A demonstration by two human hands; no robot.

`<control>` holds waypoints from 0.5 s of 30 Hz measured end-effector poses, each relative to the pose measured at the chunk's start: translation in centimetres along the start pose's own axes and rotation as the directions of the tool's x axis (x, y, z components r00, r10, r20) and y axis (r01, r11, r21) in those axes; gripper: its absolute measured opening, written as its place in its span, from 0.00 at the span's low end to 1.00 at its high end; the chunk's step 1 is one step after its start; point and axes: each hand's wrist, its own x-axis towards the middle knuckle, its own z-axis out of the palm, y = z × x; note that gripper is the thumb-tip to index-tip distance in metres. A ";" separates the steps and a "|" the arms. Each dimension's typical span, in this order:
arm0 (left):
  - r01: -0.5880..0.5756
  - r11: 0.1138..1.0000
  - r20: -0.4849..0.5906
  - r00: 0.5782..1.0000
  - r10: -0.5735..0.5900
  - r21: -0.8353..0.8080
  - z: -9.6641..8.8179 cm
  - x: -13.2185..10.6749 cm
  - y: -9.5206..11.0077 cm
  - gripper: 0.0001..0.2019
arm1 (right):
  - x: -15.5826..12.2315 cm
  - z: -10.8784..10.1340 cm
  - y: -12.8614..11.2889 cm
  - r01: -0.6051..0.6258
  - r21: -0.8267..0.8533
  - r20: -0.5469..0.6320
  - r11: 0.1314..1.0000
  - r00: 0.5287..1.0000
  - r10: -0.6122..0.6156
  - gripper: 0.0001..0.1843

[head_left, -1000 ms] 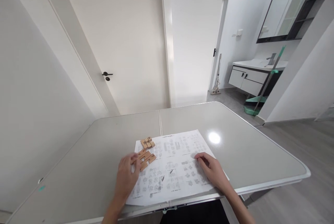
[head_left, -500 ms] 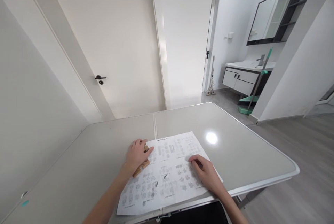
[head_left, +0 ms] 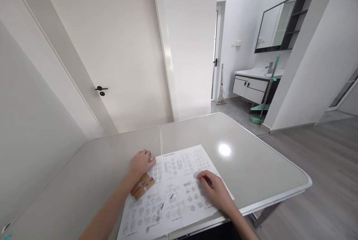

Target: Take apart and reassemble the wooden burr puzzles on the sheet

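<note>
Door (head_left: 125,46): beyond the left hand (head_left: 140,162), pale, with a black handle (head_left: 101,89) set far out ahead of that hand.
Wooden pieces (head_left: 143,186): flat and notched, lying side by side just nearer the body than the left hand, beside its wrist, across the left edge of the printed sheet (head_left: 181,178).
Left hand: palm down, fingers bent over a small wooden block (head_left: 150,159), mostly hidden; cannot tell whether they grip it.
Printed sheet: white with rows of grey figures, spread between the hands and toward the body.
Right hand (head_left: 216,191): well apart from the left, loosely curled over the sheet's right side, a gap showing between thumb and fingers, nothing seen in it.
Bench (head_left: 251,180): grey top under both hands, a bright reflection beyond the right one.
Mop (head_left: 222,87): upright, far beyond the right hand.
Sink cabinet (head_left: 250,85): farther right of that hand, below a mirror (head_left: 275,25).
Dustpan (head_left: 257,119): green, on the floor right of the mop.
</note>
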 end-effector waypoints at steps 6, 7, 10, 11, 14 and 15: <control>-0.134 0.988 -0.038 0.991 0.131 -0.080 -1.4 -0.2 4.3 0.12 | 0.1 0.0 0.0 0.003 0.006 -0.008 1.000 1.000 -0.003 0.16; -0.191 0.976 -0.035 0.981 0.189 -0.107 -1.4 -0.9 5.7 0.13 | 0.2 0.0 0.0 0.006 0.006 -0.008 1.000 1.000 -0.006 0.16; -0.361 0.913 -0.027 0.931 0.363 -0.191 -0.8 -3.6 10.2 0.13 | 0.3 0.0 0.0 0.012 0.008 -0.005 1.000 1.000 -0.012 0.17; -0.403 0.890 -0.029 0.913 0.406 -0.211 -0.5 -4.5 11.5 0.13 | 0.3 0.0 0.0 0.018 0.015 -0.005 1.000 1.000 -0.018 0.17; -0.480 0.841 -0.046 0.873 0.485 -0.250 0.5 -6.4 14.4 0.14 | 0.4 0.0 0.1 0.043 0.051 -0.008 0.998 0.999 -0.042 0.16; -0.490 0.832 -0.053 0.868 0.495 -0.259 0.9 -6.7 15.1 0.14 | 0.4 0.1 0.1 0.046 0.059 -0.008 0.997 0.999 -0.046 0.16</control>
